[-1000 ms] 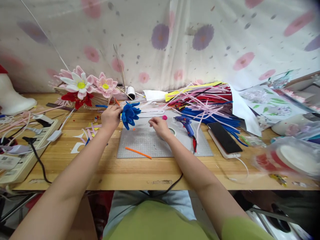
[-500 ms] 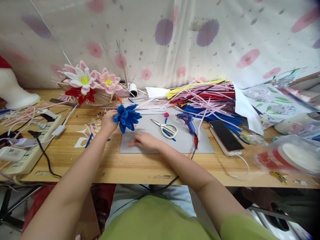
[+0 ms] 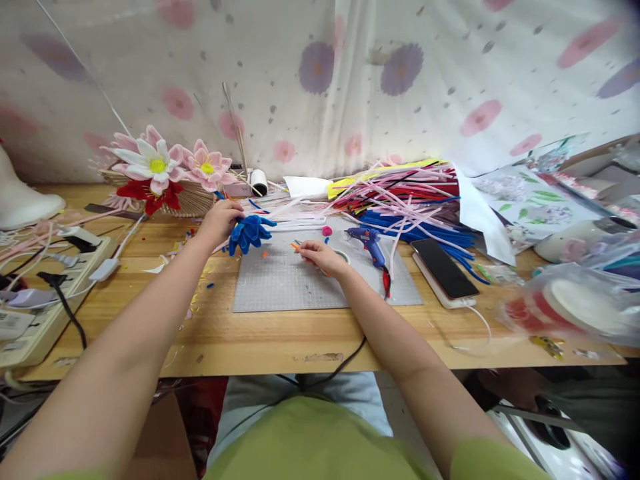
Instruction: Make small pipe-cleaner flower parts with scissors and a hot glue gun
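Blue flower (image 3: 250,235) is hovering nr mat's (image 3: 280,293) far L corner — L hand (image 3: 221,222) is gripping it, fingers closed on its L side. R hand (image 3: 323,259) is pinching an orange strip (image 3: 295,247) over mid-mat, partly hiding scissors (image 3: 345,254). Glue gun (image 3: 367,243) is lying to R — phone (image 3: 445,268) is resting beyond, off mat.

I view from wearer's head, forward and down, close above workbench (image 3: 250,343); left hand (image 3: 221,221) and right hand (image 3: 321,257) mid-frame, floral sheet (image 3: 273,67) across top.
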Available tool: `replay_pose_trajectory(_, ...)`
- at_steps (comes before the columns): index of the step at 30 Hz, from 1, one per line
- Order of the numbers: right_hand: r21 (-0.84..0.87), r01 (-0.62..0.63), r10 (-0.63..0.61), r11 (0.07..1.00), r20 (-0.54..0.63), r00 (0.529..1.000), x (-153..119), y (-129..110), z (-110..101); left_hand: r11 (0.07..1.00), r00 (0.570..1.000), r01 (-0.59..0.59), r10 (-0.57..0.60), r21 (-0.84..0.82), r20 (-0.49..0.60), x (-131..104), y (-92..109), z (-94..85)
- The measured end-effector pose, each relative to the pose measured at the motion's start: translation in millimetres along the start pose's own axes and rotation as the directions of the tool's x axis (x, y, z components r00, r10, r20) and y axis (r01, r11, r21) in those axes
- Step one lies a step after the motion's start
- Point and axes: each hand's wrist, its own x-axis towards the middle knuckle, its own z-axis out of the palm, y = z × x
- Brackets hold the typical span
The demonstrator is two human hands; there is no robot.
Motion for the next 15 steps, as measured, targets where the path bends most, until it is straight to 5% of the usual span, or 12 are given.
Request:
replay_pose_trajectory(7, -0.112, -0.048, 0.053, 0.992, 0.042, 0.998, 0, -3, 2, 0.997, 0.998, 0.067, -0.068, 0.047, 0.016, -6, -8, -2.4)
replay_pose_trajectory(15, -0.526, 0.058, -0.105, 0.849, -0.06, 0.993, 5, -2, 6, 0.968, 0.932, 0.251, -0.239, 0.012, -0.273, -18, 21, -22.3)
